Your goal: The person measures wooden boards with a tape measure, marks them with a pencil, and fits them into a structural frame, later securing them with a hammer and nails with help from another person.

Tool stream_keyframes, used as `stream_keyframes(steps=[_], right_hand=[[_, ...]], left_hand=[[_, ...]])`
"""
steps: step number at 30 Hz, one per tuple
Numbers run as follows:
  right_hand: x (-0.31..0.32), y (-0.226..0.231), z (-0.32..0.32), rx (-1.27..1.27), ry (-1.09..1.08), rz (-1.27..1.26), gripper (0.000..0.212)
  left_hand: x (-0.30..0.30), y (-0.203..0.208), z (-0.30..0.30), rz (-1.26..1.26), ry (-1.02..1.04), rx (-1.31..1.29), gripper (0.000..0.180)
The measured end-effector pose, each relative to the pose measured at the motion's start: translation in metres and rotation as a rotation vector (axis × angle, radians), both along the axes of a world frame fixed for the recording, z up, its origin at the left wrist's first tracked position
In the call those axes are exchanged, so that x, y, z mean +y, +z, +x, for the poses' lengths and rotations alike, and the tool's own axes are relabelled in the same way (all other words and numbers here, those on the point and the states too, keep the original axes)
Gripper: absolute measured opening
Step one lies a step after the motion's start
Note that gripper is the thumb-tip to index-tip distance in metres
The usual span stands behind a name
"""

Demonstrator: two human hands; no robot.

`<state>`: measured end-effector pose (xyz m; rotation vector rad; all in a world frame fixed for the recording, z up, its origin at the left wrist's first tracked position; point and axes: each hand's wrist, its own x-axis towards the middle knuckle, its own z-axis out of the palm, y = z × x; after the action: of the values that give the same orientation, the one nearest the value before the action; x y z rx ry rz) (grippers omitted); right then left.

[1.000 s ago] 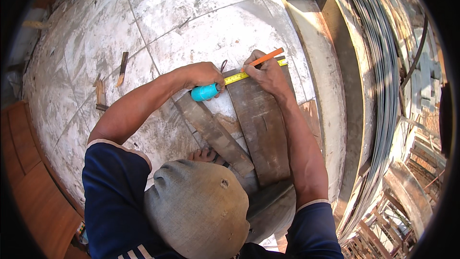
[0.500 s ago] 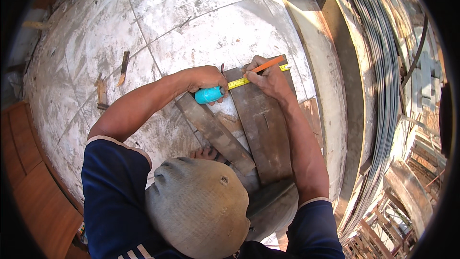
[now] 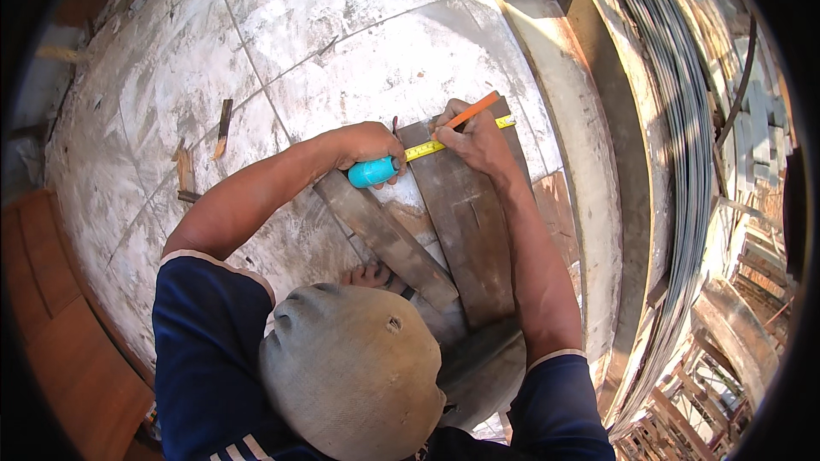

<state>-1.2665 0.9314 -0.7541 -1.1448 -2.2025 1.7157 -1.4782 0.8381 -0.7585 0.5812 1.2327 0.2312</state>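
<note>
My left hand (image 3: pixel 363 145) is closed around a turquoise tape measure (image 3: pixel 371 172) beside the left edge of a wide brown board (image 3: pixel 468 226). The yellow tape blade (image 3: pixel 423 150) runs out across the board to its right edge, passing partly under my right hand. In my right hand (image 3: pixel 480 143) an orange pencil (image 3: pixel 480 107) is pinched, its lower end down near the board by the blade. The pencil's tip is hidden by my fingers. A narrower plank (image 3: pixel 389 235) lies slantwise to the left of the board, just below my left hand.
My grey-clothed knee (image 3: pixel 342 367) fills the lower middle, with a foot (image 3: pixel 366 275) beyond it. Small wood scraps (image 3: pixel 223 130) lie on the stained pale floor panels (image 3: pixel 342 60). Along the right runs a bundle of long metal rods (image 3: pixel 683 162). Reddish-brown panels (image 3: pixel 77 350) stand lower left.
The pencil and right hand have shifted very slightly left. The left hand keeps hold of the tape measure, and the blade stays across the board. The view has moved a little.
</note>
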Motion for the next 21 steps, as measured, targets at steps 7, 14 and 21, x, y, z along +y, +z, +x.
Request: stream_keyframes(steps=[7,14,21], right_hand=[[-0.031,0.037,0.039,0.483,-0.582,-0.123,0.022],[-0.105,0.046,0.138,-0.068,-0.753,-0.254,0.021],[-0.132,0.054,0.121,-0.206,-0.559,0.043,0.026]], left_hand=[[-0.009,-0.003,-0.002,0.265,-0.024,0.007,0.030],[-0.005,0.035,-0.014,0.343,0.229,-0.115,0.035],[-0.036,0.047,0.060,0.447,-0.250,-0.114,0.037]])
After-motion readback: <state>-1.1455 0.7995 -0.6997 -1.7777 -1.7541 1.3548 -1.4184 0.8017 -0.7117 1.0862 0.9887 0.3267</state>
